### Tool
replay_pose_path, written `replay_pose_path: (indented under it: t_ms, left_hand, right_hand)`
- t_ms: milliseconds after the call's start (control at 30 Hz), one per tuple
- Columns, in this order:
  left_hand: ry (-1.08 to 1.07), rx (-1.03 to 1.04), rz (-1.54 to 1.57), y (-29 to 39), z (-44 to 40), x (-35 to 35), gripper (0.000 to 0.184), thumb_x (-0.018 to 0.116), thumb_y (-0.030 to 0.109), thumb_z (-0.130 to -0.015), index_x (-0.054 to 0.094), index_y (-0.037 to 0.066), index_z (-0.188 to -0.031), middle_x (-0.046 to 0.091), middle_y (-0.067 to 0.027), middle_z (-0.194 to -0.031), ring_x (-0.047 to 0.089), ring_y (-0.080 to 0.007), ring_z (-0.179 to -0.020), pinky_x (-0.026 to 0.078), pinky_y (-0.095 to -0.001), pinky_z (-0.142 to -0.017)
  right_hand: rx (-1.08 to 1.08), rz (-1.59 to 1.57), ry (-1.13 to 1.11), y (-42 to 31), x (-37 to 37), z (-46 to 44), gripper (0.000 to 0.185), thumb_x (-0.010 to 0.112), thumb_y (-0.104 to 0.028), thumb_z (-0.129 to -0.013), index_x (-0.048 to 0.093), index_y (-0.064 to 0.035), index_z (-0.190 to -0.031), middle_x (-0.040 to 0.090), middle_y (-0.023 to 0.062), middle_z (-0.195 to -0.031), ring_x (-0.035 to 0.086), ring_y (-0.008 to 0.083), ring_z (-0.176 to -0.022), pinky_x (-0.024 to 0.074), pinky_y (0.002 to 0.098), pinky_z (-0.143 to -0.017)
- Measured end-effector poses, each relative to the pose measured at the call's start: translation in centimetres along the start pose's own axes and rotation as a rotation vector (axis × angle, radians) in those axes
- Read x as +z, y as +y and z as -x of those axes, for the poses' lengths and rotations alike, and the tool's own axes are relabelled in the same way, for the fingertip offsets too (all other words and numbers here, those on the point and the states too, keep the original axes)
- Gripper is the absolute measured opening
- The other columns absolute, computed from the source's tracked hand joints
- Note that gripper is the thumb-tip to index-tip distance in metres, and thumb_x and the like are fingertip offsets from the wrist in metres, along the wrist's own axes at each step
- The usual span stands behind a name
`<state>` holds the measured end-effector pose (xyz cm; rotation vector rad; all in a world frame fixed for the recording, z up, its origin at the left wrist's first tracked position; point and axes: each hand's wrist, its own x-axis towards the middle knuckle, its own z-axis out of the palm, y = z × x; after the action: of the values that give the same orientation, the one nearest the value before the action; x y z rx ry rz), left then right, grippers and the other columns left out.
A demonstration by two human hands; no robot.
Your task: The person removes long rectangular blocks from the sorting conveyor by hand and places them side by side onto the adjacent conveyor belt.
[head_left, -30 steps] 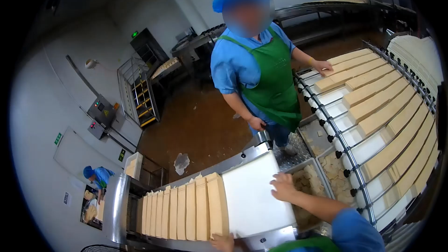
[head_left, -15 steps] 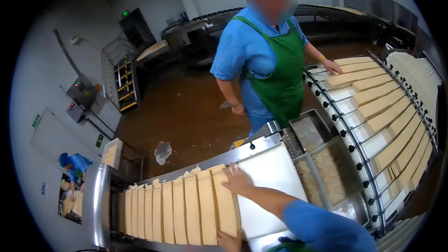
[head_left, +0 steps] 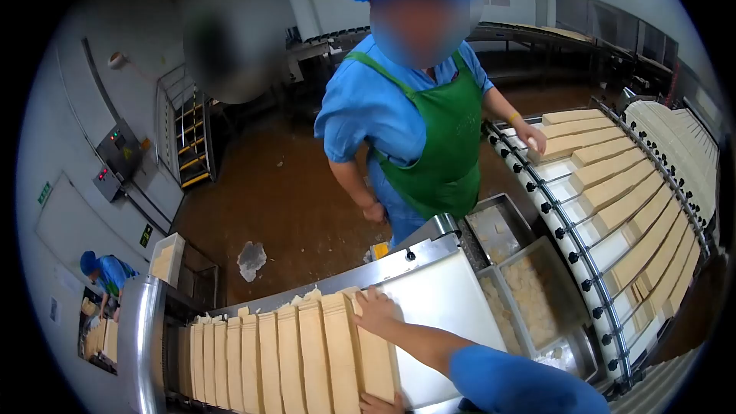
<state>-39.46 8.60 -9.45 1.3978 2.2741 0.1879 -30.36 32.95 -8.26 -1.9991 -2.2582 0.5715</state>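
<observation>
A row of long, pale, dough-like slabs [head_left: 291, 356] stands side by side on the white belt [head_left: 441, 299]. My right hand [head_left: 376, 311] lies on the far end of the slab [head_left: 377, 353] at the right of the row, fingers spread. At its near end, my left hand [head_left: 381, 405] touches the same slab with fingers stretched out; the lower frame edge cuts this hand off. Thin layers show as lines near the slabs' far ends. Some torn scraps [head_left: 310, 294] lie along the far ends.
A co-worker in a green apron [head_left: 441, 142] stands across the belt, one hand [head_left: 530, 138] at a slab on the right conveyor [head_left: 563, 184]. Metal trays of scraps [head_left: 543, 291] sit between the belts. A steel hood [head_left: 146, 345] spans the belt's left end. Another person [head_left: 113, 272] works far left.
The view has shifted, moving most of the scene left. My right hand has slid slightly nearer along the slab's far end. The co-worker's hand now curls round a slab's end.
</observation>
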Motion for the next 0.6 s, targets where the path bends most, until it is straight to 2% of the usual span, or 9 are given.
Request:
replay_pose_path:
  t_ms: [133, 233, 267, 300, 367, 433, 500, 567, 600]
  left_hand:
    - [0.045, 0.007, 0.019, 1.1, 0.6, 0.2, 0.091, 0.062, 0.056, -0.078, 0.032, -0.009, -0.134, 0.044, -0.0344, -0.124, 0.046, -0.0475, -0.114, 0.040, -0.0508, -0.095]
    - [-0.024, 0.021, -0.155, 3.8, 2.0, -0.6, 0.089, 0.065, 0.055, -0.076, 0.034, -0.006, -0.132, 0.046, -0.0351, -0.119, 0.048, -0.0481, -0.111, 0.042, -0.0515, -0.093]
    - [-0.040, 0.073, -0.055, 4.2, 2.6, 0.0, 0.087, 0.066, 0.054, -0.075, 0.035, -0.005, -0.130, 0.046, -0.0357, -0.118, 0.049, -0.0482, -0.110, 0.042, -0.0515, -0.091]
    - [-0.059, 0.128, 0.044, 4.6, 3.2, 0.7, 0.084, 0.068, 0.054, -0.074, 0.037, -0.004, -0.128, 0.046, -0.0362, -0.117, 0.049, -0.0483, -0.109, 0.043, -0.0515, -0.090]
    - [-0.015, 0.234, 0.108, 2.7, 2.1, 5.3, 0.082, 0.071, 0.052, -0.073, 0.038, -0.002, -0.125, 0.046, -0.0366, -0.116, 0.051, -0.0485, -0.107, 0.045, -0.0512, -0.088]
    - [-0.206, 0.419, 0.363, 4.7, 2.3, 4.0, 0.081, 0.072, 0.050, -0.072, 0.039, -0.002, -0.124, 0.047, -0.0360, -0.114, 0.052, -0.0496, -0.102, 0.045, -0.0513, -0.086]
    - [-0.273, 0.426, 0.304, 7.2, 3.8, 3.0, 0.082, 0.070, 0.049, -0.074, 0.035, -0.006, -0.124, 0.046, -0.0361, -0.113, 0.051, -0.0500, -0.101, 0.044, -0.0514, -0.087]
    - [-0.330, 0.230, 0.161, 9.2, 3.9, 3.4, 0.093, 0.075, 0.046, -0.069, 0.029, -0.007, -0.130, 0.038, -0.0328, -0.121, 0.036, -0.0491, -0.117, 0.040, -0.0538, -0.093]
    - [-0.269, 0.240, 0.167, 9.9, 4.2, 3.8, 0.091, 0.076, 0.044, -0.068, 0.029, -0.007, -0.127, 0.038, -0.0318, -0.117, 0.038, -0.0496, -0.113, 0.043, -0.0535, -0.089]
  right_hand:
    - [0.147, -0.078, -0.008, 2.8, -2.0, 2.4, 0.066, 0.048, -0.052, -0.087, 0.034, -0.0168, -0.141, 0.029, 0.0181, -0.146, 0.046, 0.0362, -0.122, 0.0428, 0.0436, -0.097]
    - [0.278, -0.121, -0.039, 6.7, -3.5, 3.7, 0.066, 0.051, -0.050, -0.086, 0.033, -0.0161, -0.140, 0.031, 0.0188, -0.142, 0.046, 0.0367, -0.122, 0.0423, 0.0449, -0.098]
    - [0.309, -0.122, -0.015, 8.3, -4.1, 4.2, 0.066, 0.053, -0.048, -0.085, 0.033, -0.0156, -0.139, 0.031, 0.0197, -0.141, 0.047, 0.0366, -0.120, 0.0438, 0.0446, -0.096]
    - [0.365, -0.162, -0.054, 10.3, -4.3, 4.2, 0.068, 0.056, -0.050, -0.080, 0.035, -0.0184, -0.136, 0.030, 0.0175, -0.141, 0.044, 0.0359, -0.122, 0.0420, 0.0507, -0.091]
    - [0.482, -0.196, -0.062, 13.2, -6.3, 5.4, 0.075, 0.059, -0.051, -0.077, 0.033, -0.0146, -0.138, 0.027, 0.0206, -0.142, 0.043, 0.0357, -0.122, 0.0420, 0.0495, -0.091]
    - [0.514, -0.157, -0.021, 15.5, -6.6, 6.5, 0.083, 0.061, -0.053, -0.075, 0.030, -0.0103, -0.139, 0.019, 0.0225, -0.146, 0.039, 0.0367, -0.126, 0.0406, 0.0478, -0.094]
    - [0.597, -0.257, 0.006, 16.7, -7.4, 8.2, 0.095, 0.066, -0.055, -0.072, 0.027, -0.0040, -0.141, 0.006, 0.0243, -0.152, 0.033, 0.0373, -0.132, 0.0387, 0.0451, -0.098]
    - [0.598, -0.212, 0.157, 18.5, -4.8, 8.4, 0.094, 0.069, -0.051, -0.071, 0.027, -0.0052, -0.141, 0.006, 0.0222, -0.153, 0.038, 0.0398, -0.128, 0.0398, 0.0450, -0.098]
    - [0.626, -0.323, 0.215, 19.4, -5.0, 9.5, 0.093, 0.071, -0.048, -0.071, 0.027, -0.0057, -0.141, 0.008, 0.0219, -0.153, 0.039, 0.0416, -0.126, 0.0397, 0.0450, -0.099]
